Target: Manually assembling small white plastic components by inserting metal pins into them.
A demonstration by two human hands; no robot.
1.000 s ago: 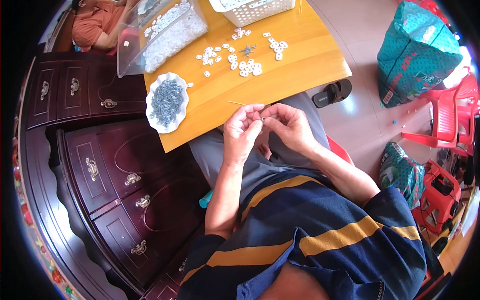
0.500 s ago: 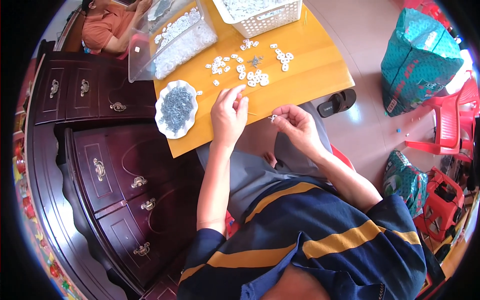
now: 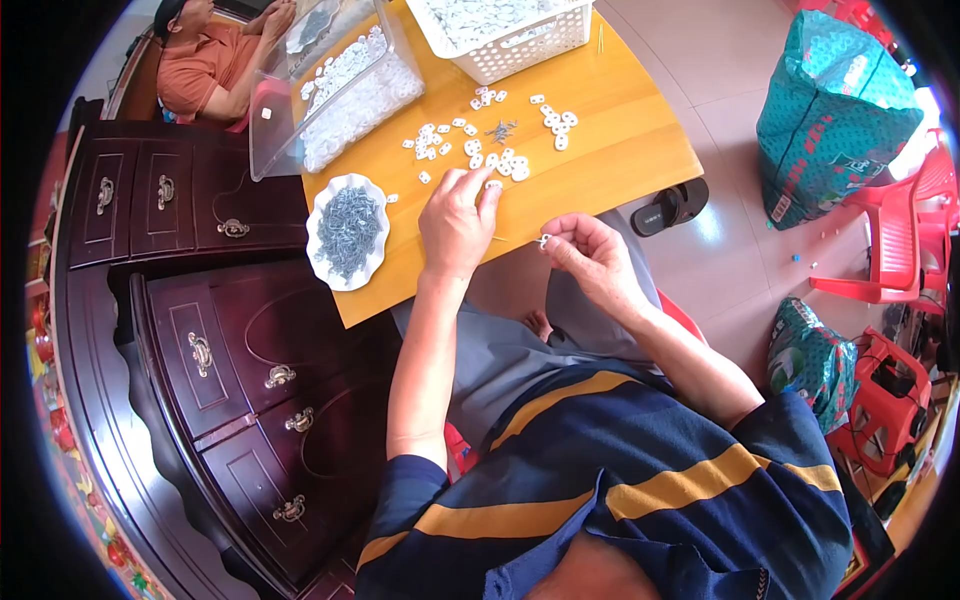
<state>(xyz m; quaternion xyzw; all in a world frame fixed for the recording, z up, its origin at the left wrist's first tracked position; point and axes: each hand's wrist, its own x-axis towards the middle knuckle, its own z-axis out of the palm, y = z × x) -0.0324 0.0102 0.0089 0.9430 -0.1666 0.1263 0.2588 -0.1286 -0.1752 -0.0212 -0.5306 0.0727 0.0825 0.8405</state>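
My left hand (image 3: 455, 228) is over the near side of the wooden table, thumb and forefinger closing on a small white plastic piece (image 3: 493, 184) at the edge of the loose ones. Past its fingertips lies a cluster of white two-holed pieces (image 3: 514, 165), with a small heap of grey metal pins (image 3: 501, 131) behind. Off the table's front edge, my right hand (image 3: 588, 258) pinches a small white clip-like piece (image 3: 543, 241) between thumb and fingers; its exact shape is partly hidden. To the left, a scalloped white dish (image 3: 318, 262) holds many similar pins.
A clear plastic bin (image 3: 262, 150) and a white perforated basket (image 3: 500, 64), both filled with white pieces, stand at the table's far side. Another person (image 3: 200, 65) sits beyond. Dark drawers (image 3: 180, 190) flank the left; a teal bag (image 3: 830, 130) and red stools (image 3: 885, 400) are at right.
My left hand has shifted slightly forward, its fingers now at a white piece beside the cluster. My right hand keeps its pinch. The view has tilted slightly.
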